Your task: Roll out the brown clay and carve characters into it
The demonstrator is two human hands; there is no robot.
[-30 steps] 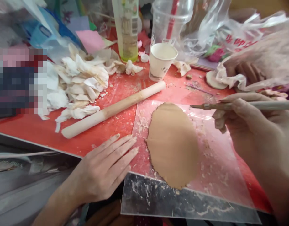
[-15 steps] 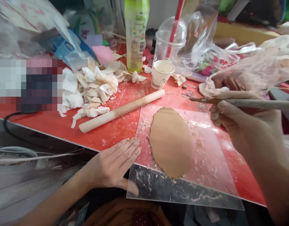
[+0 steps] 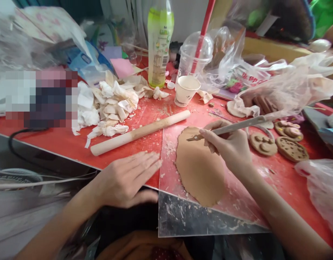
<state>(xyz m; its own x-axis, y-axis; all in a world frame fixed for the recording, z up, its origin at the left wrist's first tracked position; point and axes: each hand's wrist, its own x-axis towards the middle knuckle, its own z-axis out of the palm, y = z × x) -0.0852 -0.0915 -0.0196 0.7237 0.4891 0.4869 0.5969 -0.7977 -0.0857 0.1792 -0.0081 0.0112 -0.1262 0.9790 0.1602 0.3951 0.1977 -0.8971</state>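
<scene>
My right hand (image 3: 228, 142) is closed around a craft knife (image 3: 234, 124) with a long grey handle. Its narrow metal tip is over the upper part of a flat oval clay slab (image 3: 200, 169); whether it touches the clay I cannot tell. The brown slab has ragged edges and lies on a clear plastic sheet (image 3: 182, 220) that juts past the table's front edge. Left of the sheet, my left hand (image 3: 128, 177) lies flat with fingers stretched out, holding nothing. Its fingertips are close to the sheet's left edge.
A wooden rolling pin (image 3: 141, 133) lies behind my left hand. Crumpled tissues (image 3: 115, 101), a paper cup (image 3: 186, 92), a plastic cup (image 3: 195, 50) with a red straw and a bottle (image 3: 159, 47) stand farther back. Decorated clay discs (image 3: 264, 144) and plastic bags (image 3: 293, 86) occupy the right.
My right hand has moved left with the craft knife, from the sheet's right side to over the clay slab. My left hand's thumb is now off the sheet, which sits slightly farther right.
</scene>
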